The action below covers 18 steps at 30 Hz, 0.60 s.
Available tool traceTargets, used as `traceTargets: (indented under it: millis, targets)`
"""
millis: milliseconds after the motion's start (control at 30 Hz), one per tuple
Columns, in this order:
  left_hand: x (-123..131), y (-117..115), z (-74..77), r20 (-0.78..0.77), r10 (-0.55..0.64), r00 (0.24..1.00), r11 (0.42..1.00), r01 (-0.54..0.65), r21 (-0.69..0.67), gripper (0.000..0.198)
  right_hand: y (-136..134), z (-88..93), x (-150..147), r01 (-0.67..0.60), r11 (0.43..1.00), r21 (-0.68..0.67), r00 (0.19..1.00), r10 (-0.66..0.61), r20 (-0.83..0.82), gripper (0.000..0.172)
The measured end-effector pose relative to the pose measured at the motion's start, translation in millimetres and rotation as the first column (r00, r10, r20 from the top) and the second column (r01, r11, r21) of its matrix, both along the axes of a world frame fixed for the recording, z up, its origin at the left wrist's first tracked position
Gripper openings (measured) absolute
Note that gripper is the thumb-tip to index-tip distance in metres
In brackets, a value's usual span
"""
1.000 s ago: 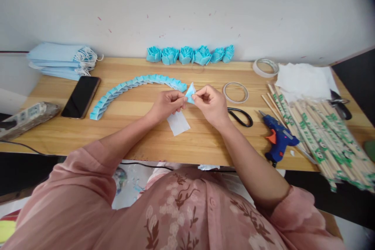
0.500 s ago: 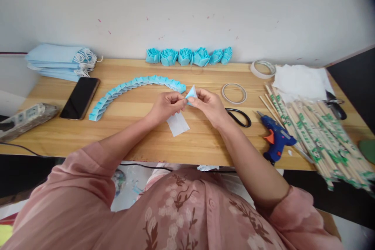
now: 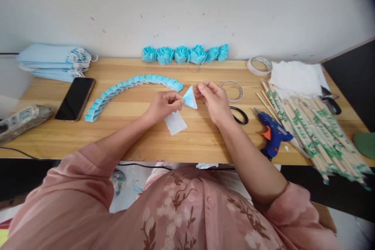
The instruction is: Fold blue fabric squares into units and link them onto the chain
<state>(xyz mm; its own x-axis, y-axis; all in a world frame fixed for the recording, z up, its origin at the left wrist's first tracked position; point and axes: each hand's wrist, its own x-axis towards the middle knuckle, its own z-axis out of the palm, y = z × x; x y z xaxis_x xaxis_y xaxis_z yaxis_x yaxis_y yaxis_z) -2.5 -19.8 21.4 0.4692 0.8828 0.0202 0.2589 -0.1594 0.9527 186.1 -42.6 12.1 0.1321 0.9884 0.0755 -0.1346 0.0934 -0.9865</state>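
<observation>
My left hand pinches the left corner of a small light-blue folded triangle and holds it just above the wooden table. My right hand sits just right of the triangle, apart from it. Its thumb and forefinger are pressed together, and whether anything is between them is too small to tell. A white paper scrap lies on the table under my left hand. Behind my hands lies a curved strip of overlapping blue folded pieces.
Several blue folded flowers line the wall. At left lie stacked blue face masks, a black phone and a power strip. At right: two tape rolls, scissors, blue glue gun, wrapped chopsticks, white sheets.
My right hand has let go of the blue triangle and drawn slightly right. The triangle now hangs from my left fingers alone, turned flatter. The view has shifted a little.
</observation>
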Motion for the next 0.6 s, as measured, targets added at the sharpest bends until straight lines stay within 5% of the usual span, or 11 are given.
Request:
traceTargets:
  millis: [267,467,600]
  targets:
    - [1.2,3.5,-3.8,0.151,0.109,0.982,0.991,-0.097,-0.088,0.03,-0.1,-7.7,-1.3,-0.222,0.974,-0.036,0.961,0.225,0.159,0.045]
    - [-0.9,6.9,-5.6,0.171,0.149,0.974,0.986,-0.134,-0.096,0.026,1.0,-8.8,2.8,-0.212,0.976,-0.038,0.955,0.216,0.204,0.041]
    - [-2.4,8.0,-5.3,0.16,0.149,0.976,0.987,-0.136,-0.09,0.026,3.6,-9.4,5.5,-0.093,0.995,0.022,0.973,0.086,0.215,0.034]
